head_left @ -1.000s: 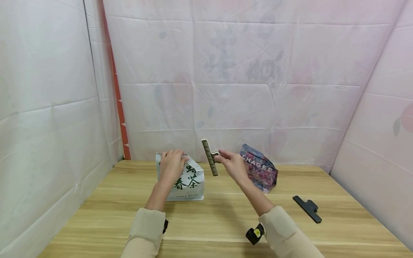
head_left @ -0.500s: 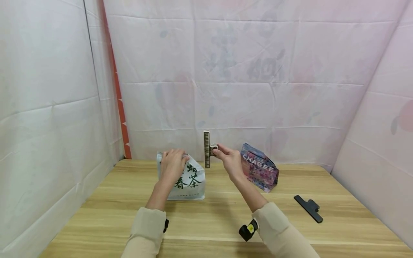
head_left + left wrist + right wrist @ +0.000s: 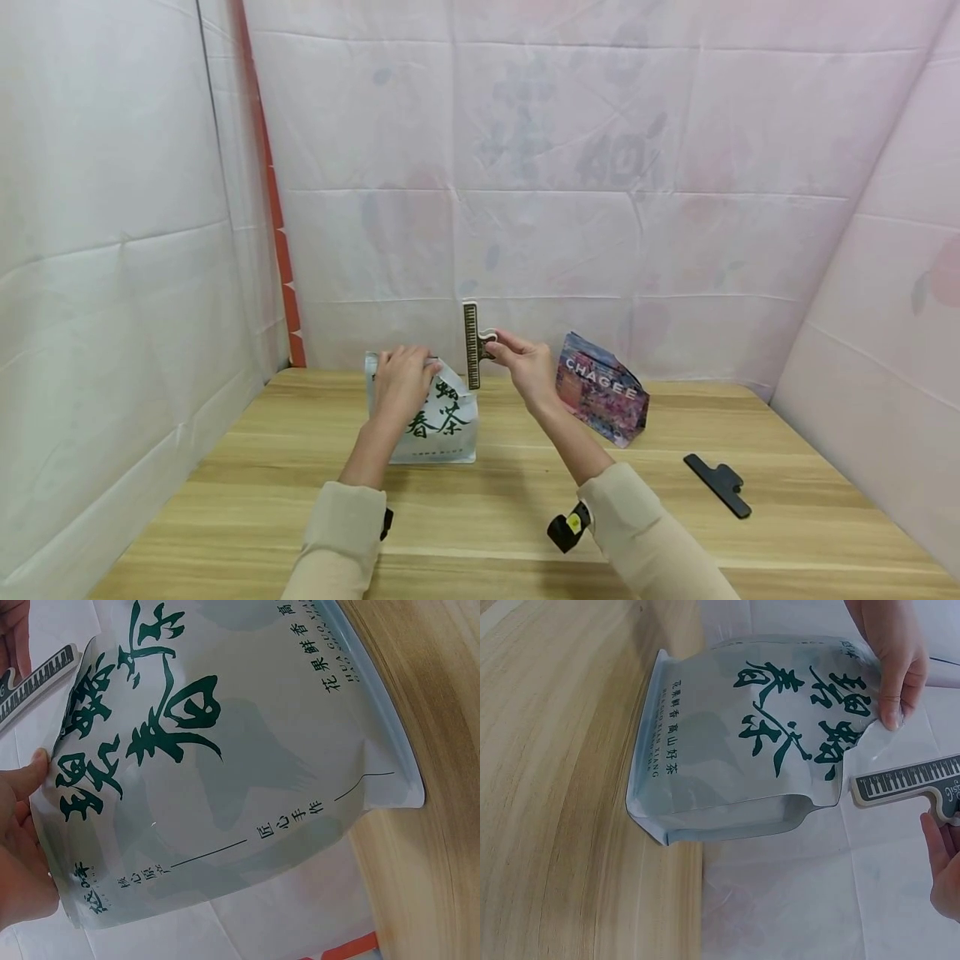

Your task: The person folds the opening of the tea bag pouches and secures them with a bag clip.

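A pale tea bag (image 3: 450,446) with green Chinese characters stands upright on the table. My left hand (image 3: 403,387) grips its top edge, thumb on the printed face as the right wrist view shows. Just right of the bag's top, my right hand (image 3: 532,373) pinches the handle of a bag clip (image 3: 471,346) with a piano-key pattern. The clip is raised off the table, its long bar nearly vertical. In the right wrist view the end of the clip (image 3: 907,782) is close beside the bag's upper corner (image 3: 866,746).
Behind my right forearm leans a purple-blue CHAGEE bag (image 3: 603,396). A black bag clip (image 3: 718,486) lies on the wooden table (image 3: 300,500) at the right. White sheeting (image 3: 540,208) with fold lines walls in the back and both sides.
My right hand has moved left and slightly up with the clip, turning it from slanted to nearly vertical and closer to the tea bag. My left hand keeps its hold on the bag.
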`<state>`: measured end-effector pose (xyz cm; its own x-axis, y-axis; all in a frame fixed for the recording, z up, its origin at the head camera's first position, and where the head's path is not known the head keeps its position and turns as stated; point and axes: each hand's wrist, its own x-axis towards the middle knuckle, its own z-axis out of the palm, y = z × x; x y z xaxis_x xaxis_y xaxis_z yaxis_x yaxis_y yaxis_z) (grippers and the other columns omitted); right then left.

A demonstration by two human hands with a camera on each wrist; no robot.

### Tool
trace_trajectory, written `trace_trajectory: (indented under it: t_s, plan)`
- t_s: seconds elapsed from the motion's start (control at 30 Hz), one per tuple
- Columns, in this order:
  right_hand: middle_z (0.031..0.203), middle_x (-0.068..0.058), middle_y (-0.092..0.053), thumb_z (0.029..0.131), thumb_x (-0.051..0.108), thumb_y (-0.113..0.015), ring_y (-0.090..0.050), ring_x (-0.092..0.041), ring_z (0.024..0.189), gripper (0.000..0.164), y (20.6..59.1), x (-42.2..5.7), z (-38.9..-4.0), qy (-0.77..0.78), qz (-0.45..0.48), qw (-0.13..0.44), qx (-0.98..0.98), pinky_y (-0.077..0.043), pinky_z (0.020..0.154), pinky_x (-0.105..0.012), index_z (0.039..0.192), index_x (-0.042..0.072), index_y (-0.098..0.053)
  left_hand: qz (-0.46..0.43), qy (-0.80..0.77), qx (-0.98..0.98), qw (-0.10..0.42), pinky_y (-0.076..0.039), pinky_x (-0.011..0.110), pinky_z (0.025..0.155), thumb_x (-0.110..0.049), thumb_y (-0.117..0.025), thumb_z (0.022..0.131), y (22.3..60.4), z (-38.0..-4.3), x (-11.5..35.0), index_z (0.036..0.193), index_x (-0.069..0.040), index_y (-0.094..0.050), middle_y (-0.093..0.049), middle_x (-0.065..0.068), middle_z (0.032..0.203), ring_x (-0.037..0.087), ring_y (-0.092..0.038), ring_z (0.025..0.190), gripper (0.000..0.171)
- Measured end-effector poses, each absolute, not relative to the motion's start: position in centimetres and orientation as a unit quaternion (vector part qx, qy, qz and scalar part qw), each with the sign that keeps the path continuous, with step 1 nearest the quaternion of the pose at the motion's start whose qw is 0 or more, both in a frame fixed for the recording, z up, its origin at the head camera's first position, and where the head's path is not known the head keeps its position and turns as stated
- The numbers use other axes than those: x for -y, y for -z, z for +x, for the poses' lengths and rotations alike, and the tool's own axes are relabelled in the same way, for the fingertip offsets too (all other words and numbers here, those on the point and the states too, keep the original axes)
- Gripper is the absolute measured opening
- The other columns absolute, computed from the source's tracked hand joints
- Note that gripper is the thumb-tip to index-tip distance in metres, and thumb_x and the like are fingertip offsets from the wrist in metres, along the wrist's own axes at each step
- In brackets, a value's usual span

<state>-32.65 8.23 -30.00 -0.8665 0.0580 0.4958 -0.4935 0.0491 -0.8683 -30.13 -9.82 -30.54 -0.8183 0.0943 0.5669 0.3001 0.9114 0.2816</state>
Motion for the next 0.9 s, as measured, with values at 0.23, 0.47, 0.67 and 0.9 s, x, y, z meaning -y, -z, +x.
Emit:
trace_trajectory:
  t_s: [0.23,0.47,0.67,0.9]
  plan:
    - [0.101,-0.022,-0.063,0.082,0.003,-0.067,-0.066,-0.014,0.077,0.028,30.2,-8.1,-33.0,-0.661,0.153,0.199,0.707,-0.05,0.074,-0.027,0.108,-0.009,-0.063,-0.109,0.177,0.935,0.287,-0.034,0.037,0.084,-0.027,-0.06,0.09,30.5,-30.1,9.7,0.097,-0.008,-0.065,-0.065,0.002,0.094,0.021,-0.053,0.087,0.021]
    - [0.099,-0.023,-0.062,0.082,0.003,-0.068,-0.064,-0.026,0.088,0.031,30.3,-7.6,-32.2,-0.621,0.192,0.18,0.738,-0.05,0.073,-0.029,0.107,-0.013,-0.061,-0.119,0.183,0.929,0.299,-0.034,0.038,0.084,-0.026,-0.061,0.088,30.6,-30.1,9.7,0.095,-0.009,-0.065,-0.065,0.001,0.093,0.021,-0.054,0.086,0.019]
    - [0.098,-0.024,-0.063,0.081,0.002,-0.067,-0.063,-0.032,0.09,0.029,28.9,-7.1,-29.9,-0.577,0.207,0.193,0.766,-0.05,0.076,-0.035,0.106,-0.013,-0.062,-0.123,0.181,0.93,0.296,-0.033,0.038,0.084,-0.026,-0.062,0.088,30.6,-30.1,9.8,0.094,-0.01,-0.065,-0.065,0.001,0.093,0.021,-0.054,0.086,0.017]
    - [0.095,-0.017,-0.066,0.078,0.008,-0.071,-0.064,-0.025,0.089,0.029,30.6,-6.9,-32.4,-0.554,0.231,0.213,0.771,-0.051,0.073,-0.03,0.103,-0.007,-0.067,-0.121,0.176,0.936,0.281,-0.033,0.038,0.084,-0.024,-0.062,0.089,30.4,-30.1,9.9,0.096,-0.009,-0.065,-0.064,0.001,0.093,0.02,-0.052,0.086,0.017]
